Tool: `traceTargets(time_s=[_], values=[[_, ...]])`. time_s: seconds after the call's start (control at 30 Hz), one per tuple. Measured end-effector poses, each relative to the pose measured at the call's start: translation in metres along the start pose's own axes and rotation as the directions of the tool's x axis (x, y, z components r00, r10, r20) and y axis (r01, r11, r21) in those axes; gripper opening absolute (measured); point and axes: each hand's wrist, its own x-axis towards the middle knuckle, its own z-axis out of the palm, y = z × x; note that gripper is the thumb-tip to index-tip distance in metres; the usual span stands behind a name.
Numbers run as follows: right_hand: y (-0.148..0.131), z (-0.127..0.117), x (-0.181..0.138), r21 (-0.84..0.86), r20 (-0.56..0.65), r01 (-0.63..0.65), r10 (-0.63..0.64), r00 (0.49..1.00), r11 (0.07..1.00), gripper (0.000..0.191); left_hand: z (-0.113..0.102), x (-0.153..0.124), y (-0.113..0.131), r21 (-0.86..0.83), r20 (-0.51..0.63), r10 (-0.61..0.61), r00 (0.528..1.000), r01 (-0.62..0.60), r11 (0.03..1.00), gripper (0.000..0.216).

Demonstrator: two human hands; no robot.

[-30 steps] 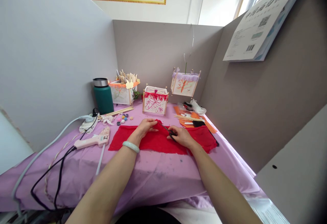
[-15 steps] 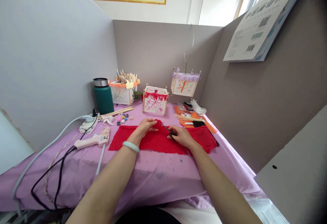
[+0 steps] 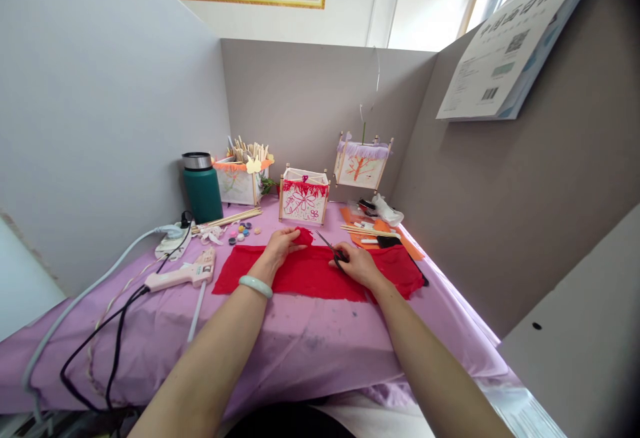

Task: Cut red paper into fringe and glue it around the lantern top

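My left hand point(image 3: 283, 249) pinches a small piece of red cloth point(image 3: 304, 237) above the far edge of a long red cloth point(image 3: 320, 278). Whether that piece is still joined to the long cloth I cannot tell. In my right hand point(image 3: 357, 264) is a pair of black-handled scissors point(image 3: 327, 241), its blades pointing up and left, a short gap from the pinched piece. The long cloth lies flat across the table under both hands. Behind it stands a white box lantern point(image 3: 303, 203) with wooden sticks at its corners, a red fringe and a drawn red flower.
A pink glue gun point(image 3: 185, 275) with cables and a green bottle point(image 3: 201, 188) are on the left. Several coloured buttons point(image 3: 243, 230) lie beyond the cloth. A box of sticks point(image 3: 240, 181) stands behind; another lantern point(image 3: 361, 165) hangs by a wire. Orange sheets point(image 3: 410, 245) are at right.
My left hand has turned and drawn the red piece slightly left, so more of it shows. The scissors have come away from the cloth, with their blades now in clear view.
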Motion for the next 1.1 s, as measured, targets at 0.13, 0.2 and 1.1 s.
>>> traceTargets(time_s=[0.13, 0.2, 1.1], values=[[-0.0038, -0.0014, -0.0018, 0.067, 0.038, 0.067, -0.070, 0.997, 0.995, 0.038, -0.0002, 0.0013, 0.0005, -0.003, -0.007, 0.012, 1.000, -0.012, 1.000, 0.005], [-0.0062, -0.0024, -0.0027, 0.088, 0.052, 0.088, -0.092, 0.994, 0.992, 0.039, -0.0004, 0.0018, 0.0006, -0.010, -0.013, 0.020, 1.000, -0.020, 1.000, 0.004], [-0.0065, -0.0022, -0.0029, 0.105, 0.089, 0.099, -0.109, 0.990, 0.989, 0.036, 0.0017, -0.0016, -0.0024, 0.054, 0.051, 0.010, 0.999, -0.013, 0.998, 0.006]])
